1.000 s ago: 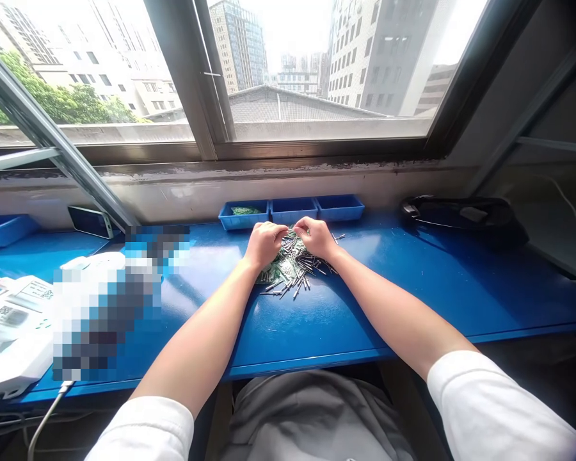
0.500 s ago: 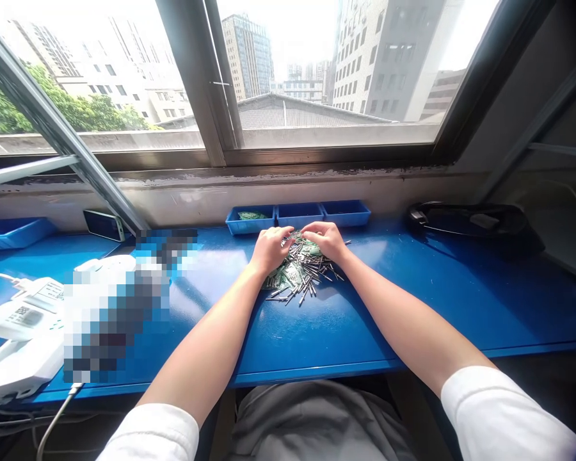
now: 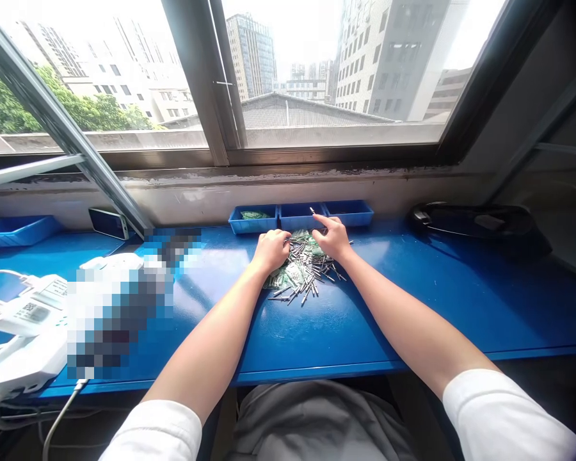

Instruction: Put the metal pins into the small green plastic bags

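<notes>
A loose pile of thin metal pins (image 3: 309,286) and small green pieces like circuit boards (image 3: 294,271) lies on the blue table. My left hand (image 3: 271,248) rests at the pile's left side with its fingers curled together; what they pinch, if anything, is too small to make out. Over the pile's right side is my right hand (image 3: 333,238), its index finger stretched forward and its thumb apart. Just beyond that fingertip, in front of the middle blue bin (image 3: 295,223), shows a small metal pin (image 3: 312,210), apparently loose in the air.
Left of the middle bin, a blue bin (image 3: 253,225) holds green pieces; another blue bin (image 3: 358,218) adjoins on the right. A black bag (image 3: 480,224) lies at right. At left are a phone (image 3: 108,223), a white power strip (image 3: 24,358) with plugs and a blue tray (image 3: 19,234).
My right hand has opened from its pinch and its index finger now points toward the middle bin, with a pin beyond it. My left hand has curled its fingers, staying by the pile.
</notes>
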`<action>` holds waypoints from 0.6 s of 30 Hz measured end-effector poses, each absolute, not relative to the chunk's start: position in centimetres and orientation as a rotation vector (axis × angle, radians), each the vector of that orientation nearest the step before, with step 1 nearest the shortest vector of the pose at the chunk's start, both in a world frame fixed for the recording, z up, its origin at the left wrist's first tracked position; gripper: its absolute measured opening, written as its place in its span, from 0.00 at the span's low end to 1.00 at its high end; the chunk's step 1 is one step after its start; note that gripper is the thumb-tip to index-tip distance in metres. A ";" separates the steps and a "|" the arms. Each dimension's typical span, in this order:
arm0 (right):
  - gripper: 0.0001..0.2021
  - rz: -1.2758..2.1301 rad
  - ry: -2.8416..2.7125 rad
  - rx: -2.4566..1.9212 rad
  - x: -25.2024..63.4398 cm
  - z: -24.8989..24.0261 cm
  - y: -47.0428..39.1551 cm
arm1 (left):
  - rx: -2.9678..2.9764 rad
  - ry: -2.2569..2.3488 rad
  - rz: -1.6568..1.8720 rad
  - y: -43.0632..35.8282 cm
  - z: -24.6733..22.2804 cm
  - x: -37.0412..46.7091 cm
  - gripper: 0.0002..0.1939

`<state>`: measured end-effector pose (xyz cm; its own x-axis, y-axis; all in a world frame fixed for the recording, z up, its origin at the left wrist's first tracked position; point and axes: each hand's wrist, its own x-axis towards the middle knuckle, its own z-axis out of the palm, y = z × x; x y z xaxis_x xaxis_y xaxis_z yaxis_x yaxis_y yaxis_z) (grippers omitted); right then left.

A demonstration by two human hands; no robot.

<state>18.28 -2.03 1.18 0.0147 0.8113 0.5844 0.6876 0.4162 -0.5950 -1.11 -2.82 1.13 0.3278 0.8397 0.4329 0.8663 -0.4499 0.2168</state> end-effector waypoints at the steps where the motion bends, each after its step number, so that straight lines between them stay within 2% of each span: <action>1: 0.25 0.118 -1.731 -1.354 18.3 1.2 -2.0 | -2.521 -1.618 -0.767 -2.8 1.1 -1.1 0.15; 11: 0.36 -0.012 -1.800 -1.757 19.8 1.2 -1.4 | -2.551 -1.616 -0.716 -2.9 1.1 -1.2 0.14; 18: 0.37 0.017 -1.778 -1.826 20.5 0.8 -0.7 | -2.568 -1.623 -0.679 -3.0 1.2 -1.0 0.16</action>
